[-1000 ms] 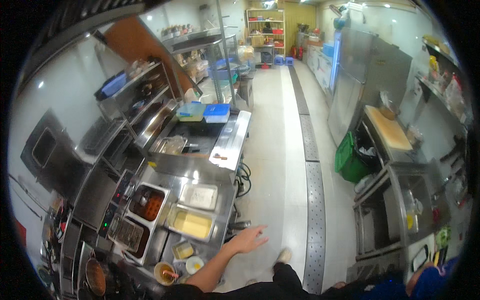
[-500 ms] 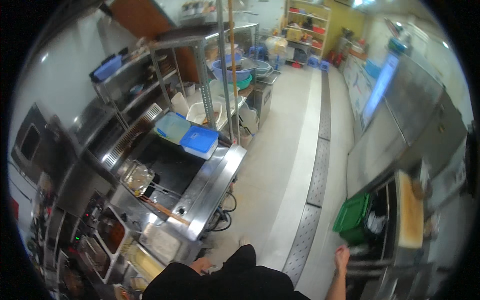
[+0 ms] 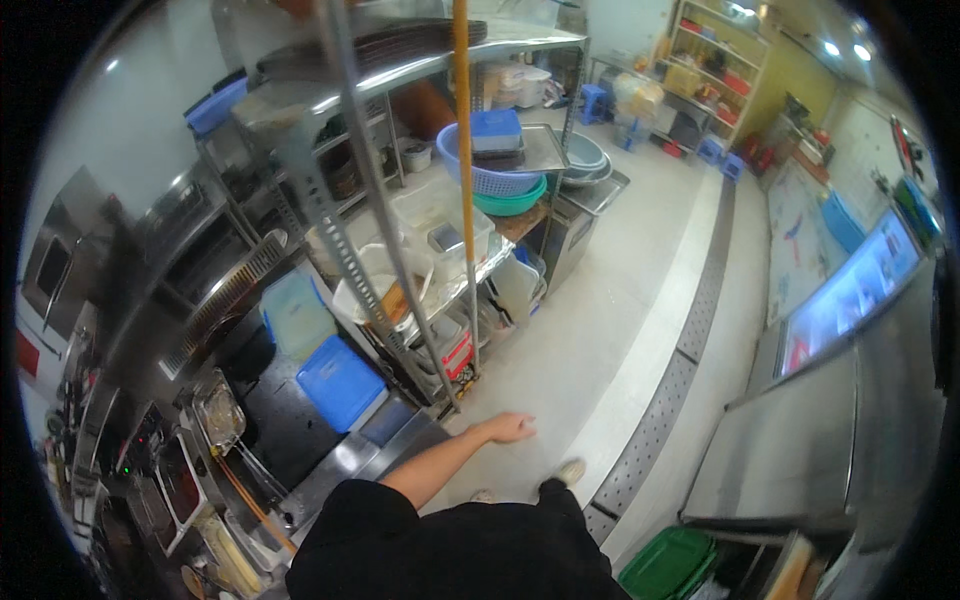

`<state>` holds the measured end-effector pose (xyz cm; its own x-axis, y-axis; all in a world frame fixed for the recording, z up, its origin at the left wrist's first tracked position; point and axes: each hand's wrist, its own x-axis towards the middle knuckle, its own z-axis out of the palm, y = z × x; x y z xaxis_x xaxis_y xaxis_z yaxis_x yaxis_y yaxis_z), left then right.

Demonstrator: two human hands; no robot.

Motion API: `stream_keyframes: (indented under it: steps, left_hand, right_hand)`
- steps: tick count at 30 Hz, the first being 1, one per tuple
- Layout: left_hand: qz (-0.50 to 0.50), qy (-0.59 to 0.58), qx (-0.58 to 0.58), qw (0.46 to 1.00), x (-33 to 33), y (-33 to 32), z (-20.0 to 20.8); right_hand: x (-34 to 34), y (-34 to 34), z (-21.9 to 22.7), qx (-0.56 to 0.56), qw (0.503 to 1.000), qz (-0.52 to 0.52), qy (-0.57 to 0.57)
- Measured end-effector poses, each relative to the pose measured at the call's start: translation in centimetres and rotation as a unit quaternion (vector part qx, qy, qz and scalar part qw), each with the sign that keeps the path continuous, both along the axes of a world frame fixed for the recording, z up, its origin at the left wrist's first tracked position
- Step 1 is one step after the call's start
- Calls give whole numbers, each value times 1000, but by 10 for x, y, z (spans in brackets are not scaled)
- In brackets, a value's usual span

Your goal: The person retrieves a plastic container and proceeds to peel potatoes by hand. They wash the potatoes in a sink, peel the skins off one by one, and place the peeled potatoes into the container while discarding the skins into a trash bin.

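My left hand (image 3: 512,427) swings out over the pale floor in front of me, its fingers curled together and nothing seen in them. It touches nothing; the metal counter and the foot of a shelf rack are nearest to it. On that counter sits a white box with a blue lid (image 3: 340,383), beside a box with a pale green lid (image 3: 298,315). A wire-handled basket (image 3: 220,415) rests on the dark griddle plate (image 3: 262,400). My right hand is out of the picture.
A metal rack (image 3: 335,235) on the left holds white tubs, a purple basket (image 3: 500,180) and a green basin (image 3: 510,202). A perforated drain cover (image 3: 655,425) runs along the floor. On the right stand a steel cabinet (image 3: 790,430), a lit glass-door fridge (image 3: 850,290) and a green bin (image 3: 668,565).
I have walked forward, so the rack and fridge are nearer and the green bin is lower in view. My left hand has swung forward; my right hand has left the picture.
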<state>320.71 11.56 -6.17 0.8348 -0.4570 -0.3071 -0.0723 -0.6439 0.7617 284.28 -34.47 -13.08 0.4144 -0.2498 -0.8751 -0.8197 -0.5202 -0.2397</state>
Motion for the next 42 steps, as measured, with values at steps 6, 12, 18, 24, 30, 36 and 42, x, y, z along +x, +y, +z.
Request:
stream_keyframes:
  steps: [6,12,18,24,30,36,42]
  left_hand:
    - [362,-280,-121,881,237,-28,62]
    - [668,-427,-12,609,404,49,130]
    - [682,23,112,722,462,192,77]
    - [604,97,130,780,486,213,5]
    - [796,-134,195,557,478,165,111]
    - [740,-333,38,584,572,165,217]
    - [641,-174,205,719,674,244,269]
  right_hand:
    - [197,-58,-19,40,998,-12,-47]
    - [532,-209,7,3,964,-100,-244]
    - [854,-189,154,22,875,6,-484]
    - [915,-196,95,24,905,54,-421]
    - [862,-174,28,22,976,215,21]
    - [979,-186,23,-5,974,224,-24]
    - [1234,-168,14,97,937,116,-315]
